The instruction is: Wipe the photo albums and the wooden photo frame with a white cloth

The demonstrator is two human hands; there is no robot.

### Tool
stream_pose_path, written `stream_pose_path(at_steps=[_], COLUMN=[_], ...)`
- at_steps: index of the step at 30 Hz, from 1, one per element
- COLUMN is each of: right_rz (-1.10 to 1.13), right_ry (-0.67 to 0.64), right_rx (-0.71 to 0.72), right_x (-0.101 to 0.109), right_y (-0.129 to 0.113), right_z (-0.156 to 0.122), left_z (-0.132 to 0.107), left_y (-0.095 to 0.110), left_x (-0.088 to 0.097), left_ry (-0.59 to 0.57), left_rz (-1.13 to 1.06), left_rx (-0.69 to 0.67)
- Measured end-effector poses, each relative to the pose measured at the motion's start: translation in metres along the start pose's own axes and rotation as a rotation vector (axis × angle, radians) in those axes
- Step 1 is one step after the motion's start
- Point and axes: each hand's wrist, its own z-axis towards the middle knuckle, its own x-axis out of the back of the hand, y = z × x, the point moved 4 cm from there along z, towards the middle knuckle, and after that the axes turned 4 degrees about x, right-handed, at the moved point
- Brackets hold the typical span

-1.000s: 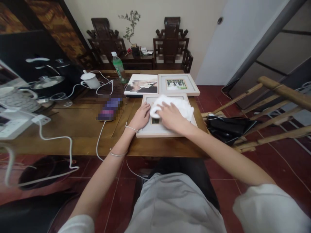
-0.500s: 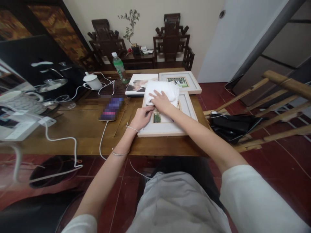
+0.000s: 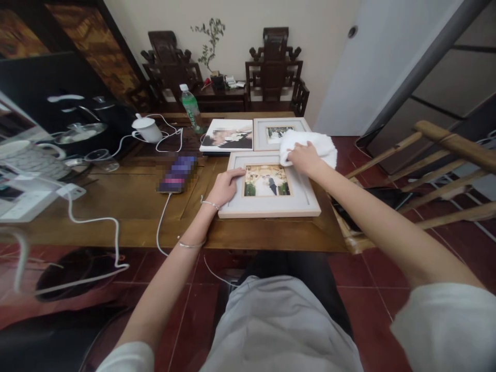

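Observation:
A light wooden picture frame (image 3: 298, 204) with a photo lies flat near the front edge of the wooden table (image 3: 116, 206). My left hand (image 3: 227, 187) rests on the frame's left border, fingers curled over it and pressing it down. My right hand (image 3: 305, 157) grips a white cloth (image 3: 313, 143) at the frame's far right corner, where it overlaps a second, smaller frame (image 3: 271, 126) behind. A frameless photo print (image 3: 227, 135) lies left of that second frame.
A phone (image 3: 176, 173) on a white cable lies left of the frame. Further left are a white cup (image 3: 145, 129), a green bottle (image 3: 190, 107), a power strip (image 3: 34, 201) and kitchenware. A bamboo chair (image 3: 437, 170) stands right of the table, dark wooden chairs behind.
My right hand swept the cloth from the frame's middle up to its far edge, then right to the far right corner, uncovering the photo. My left hand stayed on the left border.

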Motion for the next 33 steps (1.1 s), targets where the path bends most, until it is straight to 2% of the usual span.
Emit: stream_pose_path(at_steps=[3, 7, 10, 13, 15, 17, 19, 21, 22, 28, 30, 33], right_rz=[-0.029, -0.032, 0.11, 0.317, 0.334, 0.23, 0.079, -0.038, -0.068, 0.022, 0.037, 0.043], right_ry=[-0.003, -0.032, -0.105, -0.141, -0.093, 0.043, 0.205, 0.3, 0.306, 0.129, 0.124, 0.132], right_rx=[0.012, 0.134, 0.213, 0.256, 0.176, 0.041, -0.007, 0.032, 0.064, 0.162, 0.159, 0.189], right_x=[-0.005, -0.004, 0.005, 0.017, 0.021, 0.024, 0.025, 0.022, 0.019, -0.011, -0.016, -0.015], right_y=[0.012, 0.002, 0.001, 0.022, 0.046, 0.067, 0.073, 0.063, 0.053, -0.013, -0.025, -0.036], right_z=[-0.015, -0.046, -0.078, -0.108, -0.12, -0.126, -0.127, -0.12, -0.114, -0.071, -0.069, -0.084], left_z=[0.0, -0.001, 0.0, 0.0, 0.001, 0.002, 0.002, 0.003, 0.003, 0.002, 0.002, 0.001], left_y=[0.0, 0.0, 0.001, 0.004, 0.007, 0.009, 0.009, 0.007, 0.006, 0.003, 0.004, 0.004], left_x=[0.0, -0.001, -0.001, 0.001, 0.002, 0.003, 0.004, 0.003, 0.002, 0.001, 0.001, 0.001], left_ry=[0.019, 0.038, 0.037, 0.015, -0.005, -0.014, -0.013, -0.015, -0.016, -0.015, -0.015, -0.014], left_rz=[0.004, 0.024, 0.031, 0.013, -0.007, -0.022, -0.026, -0.02, -0.014, 0.025, 0.03, 0.044], left_rx=[-0.024, -0.054, -0.072, -0.077, -0.081, -0.087, -0.086, -0.078, -0.073, -0.067, -0.07, -0.069])
